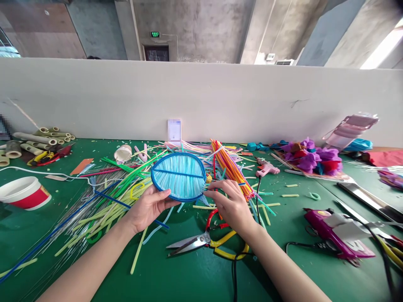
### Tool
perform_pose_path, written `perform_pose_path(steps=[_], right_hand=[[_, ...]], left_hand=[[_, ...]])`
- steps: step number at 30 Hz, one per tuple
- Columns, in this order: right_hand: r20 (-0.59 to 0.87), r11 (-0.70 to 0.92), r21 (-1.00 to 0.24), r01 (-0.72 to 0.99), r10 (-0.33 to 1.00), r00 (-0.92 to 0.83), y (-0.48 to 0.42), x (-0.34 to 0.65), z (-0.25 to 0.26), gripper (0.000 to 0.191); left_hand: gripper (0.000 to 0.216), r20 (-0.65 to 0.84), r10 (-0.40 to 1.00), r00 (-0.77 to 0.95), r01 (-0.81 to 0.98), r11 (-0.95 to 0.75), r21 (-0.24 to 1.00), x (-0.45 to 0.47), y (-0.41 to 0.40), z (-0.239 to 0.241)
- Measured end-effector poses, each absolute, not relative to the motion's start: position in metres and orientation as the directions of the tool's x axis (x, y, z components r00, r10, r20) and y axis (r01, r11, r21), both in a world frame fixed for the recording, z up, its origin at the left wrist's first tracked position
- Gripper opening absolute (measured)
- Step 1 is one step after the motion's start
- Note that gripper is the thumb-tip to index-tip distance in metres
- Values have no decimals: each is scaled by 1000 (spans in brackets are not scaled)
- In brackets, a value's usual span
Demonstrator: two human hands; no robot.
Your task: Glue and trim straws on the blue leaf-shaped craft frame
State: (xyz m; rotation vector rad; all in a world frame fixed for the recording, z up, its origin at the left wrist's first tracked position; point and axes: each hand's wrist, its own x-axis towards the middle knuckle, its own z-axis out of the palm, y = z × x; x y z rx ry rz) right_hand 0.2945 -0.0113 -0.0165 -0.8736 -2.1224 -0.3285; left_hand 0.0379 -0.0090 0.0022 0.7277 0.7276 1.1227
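Note:
My left hand (153,204) grips the lower left edge of an oval blue disc (179,182), thumb in front and fingers behind. The disc has a dark blue pipe-cleaner rim, a bar across it and pale blue strands filling the inside. At its lower right edge my right hand (231,203) has its fingertips drawn together, touching or nearly touching the rim. What they pinch is too small to make out. Below the hands lie large scissors (198,242) with red and yellow handles, their blades pointing left and slightly apart.
Yellow-green pipe cleaners (103,214) and thin wires spread left; an orange bundle (233,167) stands behind my right hand. A pink glue gun (266,167), purple power strip (340,235), paper cup (24,193), bamboo pieces (47,138), phone (174,131) and pink bottle (349,130) surround the workspace.

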Motion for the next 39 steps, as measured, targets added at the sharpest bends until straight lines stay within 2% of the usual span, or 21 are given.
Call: perform_pose_path(steps=[23,26,30,32,35,37,39], right_hand=[[780,745,-118,657,479,-404,-14,292,-9,22],[787,745,-195,638,507,-351,-13,290,-10,23],[853,738,-296,606,489,-180,-17,287,-6,28],[900,738,-284,612,425,-96,-22,289,-1,24],[923,766,-251,592,374,-93,-28,291,3,24],[883,782,-338,524,456,-111,-31,289,4,23],[773,721,-545,428,630,-77,-31,284,3,18]], left_hand=[[53,-154,947,284,-503,283,816,37,-9,4],[52,-165,951,262,-510,282,813,37,-8,5],[49,-195,957,215,-570,285,771,36,-6,6],[45,-223,957,185,-619,290,730,34,-4,7],[37,-253,954,162,-695,292,657,31,0,7],[32,-266,950,166,-735,299,608,29,3,8],[30,-280,944,176,-753,312,579,27,4,9]])
